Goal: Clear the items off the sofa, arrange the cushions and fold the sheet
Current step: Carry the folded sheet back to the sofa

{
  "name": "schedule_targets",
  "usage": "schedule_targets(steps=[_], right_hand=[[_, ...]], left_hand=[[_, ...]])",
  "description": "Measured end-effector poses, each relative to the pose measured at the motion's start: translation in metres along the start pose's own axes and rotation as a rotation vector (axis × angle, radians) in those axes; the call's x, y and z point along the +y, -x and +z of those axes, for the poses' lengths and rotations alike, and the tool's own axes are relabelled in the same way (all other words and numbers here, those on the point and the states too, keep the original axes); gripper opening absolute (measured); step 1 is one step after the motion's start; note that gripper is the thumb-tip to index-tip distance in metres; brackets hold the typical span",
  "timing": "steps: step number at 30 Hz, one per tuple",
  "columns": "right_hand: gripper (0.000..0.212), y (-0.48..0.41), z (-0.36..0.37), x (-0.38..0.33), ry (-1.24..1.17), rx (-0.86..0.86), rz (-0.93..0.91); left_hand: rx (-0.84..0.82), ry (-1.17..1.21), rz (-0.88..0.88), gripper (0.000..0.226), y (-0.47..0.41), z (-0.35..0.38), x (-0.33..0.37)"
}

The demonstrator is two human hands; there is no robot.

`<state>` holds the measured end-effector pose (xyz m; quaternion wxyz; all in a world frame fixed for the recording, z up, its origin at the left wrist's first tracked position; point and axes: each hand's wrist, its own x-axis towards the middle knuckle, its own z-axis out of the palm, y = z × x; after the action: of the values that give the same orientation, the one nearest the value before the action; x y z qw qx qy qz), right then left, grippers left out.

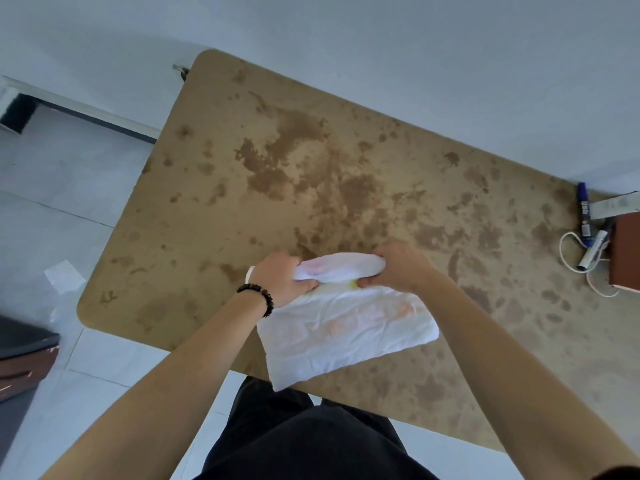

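The white sheet (pixel 346 327) lies at the near edge of the bench (pixel 311 150), one corner just over the rim and its far edge gathered into a roll. The left hand (pixel 280 278) and right hand (pixel 398 268) each have their grip clamped on one end of that roll, probably to bring the fold over evenly. A blue marker (pixel 583 216) and a white cable (pixel 568 251) lie at the bench's right end.

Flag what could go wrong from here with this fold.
1. The near corner of the sheet hangs over the table edge, so it might slide off when pulled.
2. The left hand and right hand grip the far edge bunched into a roll, so the fold may come out uneven.
3. The tabletop's dark blotches could soil the white fabric.
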<state>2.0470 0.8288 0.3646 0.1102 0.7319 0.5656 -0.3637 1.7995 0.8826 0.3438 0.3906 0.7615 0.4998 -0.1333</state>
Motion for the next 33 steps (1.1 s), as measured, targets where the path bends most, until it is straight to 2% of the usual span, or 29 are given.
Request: schedule_targets(steps=[4, 8, 12, 15, 18, 20, 23, 25, 28, 33], right_hand=[[0.048, 0.018, -0.011, 0.006, -0.183, 0.02, -0.051], [0.046, 0.055, -0.025, 0.006, -0.323, 0.051, -0.123], [0.042, 0.101, -0.036, -0.005, -0.466, 0.172, -0.225], [0.046, 0.138, -0.039, -0.02, -0.591, 0.132, -0.388], [0.061, 0.174, -0.032, -0.043, -0.686, 0.076, -0.547], [0.052, 0.195, -0.019, -0.066, -0.738, 0.035, -0.593], [0.027, 0.228, 0.011, -0.116, -0.697, -0.044, -0.684], [0.029, 0.254, 0.037, -0.158, -0.62, -0.113, -0.748], [0.045, 0.304, 0.083, -0.226, -0.428, -0.152, -0.923], [0.023, 0.412, 0.193, -0.334, -0.236, -0.295, -1.215]], left_hand=[[0.083, 0.134, 0.056, 0.04, 0.023, -0.009, 0.009], [0.199, 0.296, 0.079, 0.024, 0.065, -0.02, 0.028], [0.444, 0.506, 0.07, 0.008, 0.13, -0.025, 0.056], [0.669, 0.595, -0.008, 0.011, 0.192, -0.017, 0.079], [0.837, 0.644, -0.081, 0.016, 0.258, 0.001, 0.09], [0.909, 0.652, -0.138, 0.015, 0.304, 0.015, 0.086], [1.064, 0.646, -0.238, 0.018, 0.381, 0.04, 0.069], [1.187, 0.656, -0.328, 0.022, 0.436, 0.062, 0.054], [1.387, 0.681, -0.452, 0.028, 0.523, 0.106, 0.03], [1.671, 0.75, -0.701, 0.012, 0.661, 0.203, -0.019]])
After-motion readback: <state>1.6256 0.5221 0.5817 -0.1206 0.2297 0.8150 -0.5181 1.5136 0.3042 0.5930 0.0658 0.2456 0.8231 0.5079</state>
